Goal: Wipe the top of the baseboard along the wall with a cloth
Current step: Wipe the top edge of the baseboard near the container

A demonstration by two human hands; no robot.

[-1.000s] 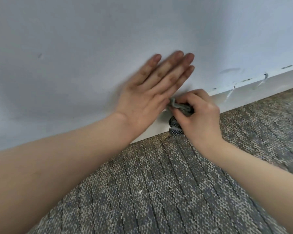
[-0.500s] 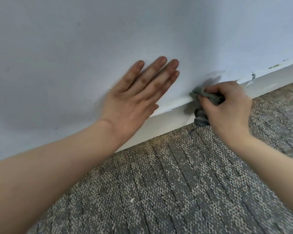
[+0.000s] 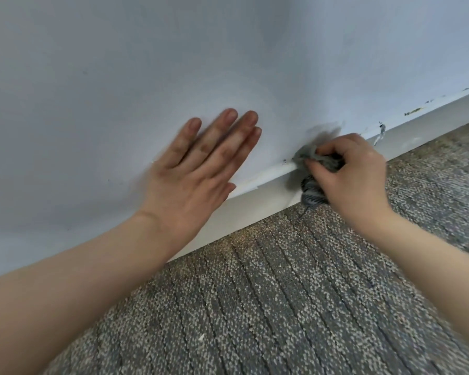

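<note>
Here, right grip [image 3: 355, 174] clamped on cloth [image 3: 306, 154], pressed to baseboard [image 3: 255, 201] top. Flecked edge running rightward and away from grip, likely next; left grip [image 3: 195, 174] flat, unclenched, on wall [image 3: 146, 63], leftward.

two bare forearms, uncovered right to the frame's edge: the left forearm [image 3: 65, 288] comes in at 8 o'clock, the right forearm [image 3: 431, 266] at 4 o'clock. the left hand [image 3: 195, 174] has short, rounded fingernails; the right hand [image 3: 355, 174] shows smooth knuckles.
</note>
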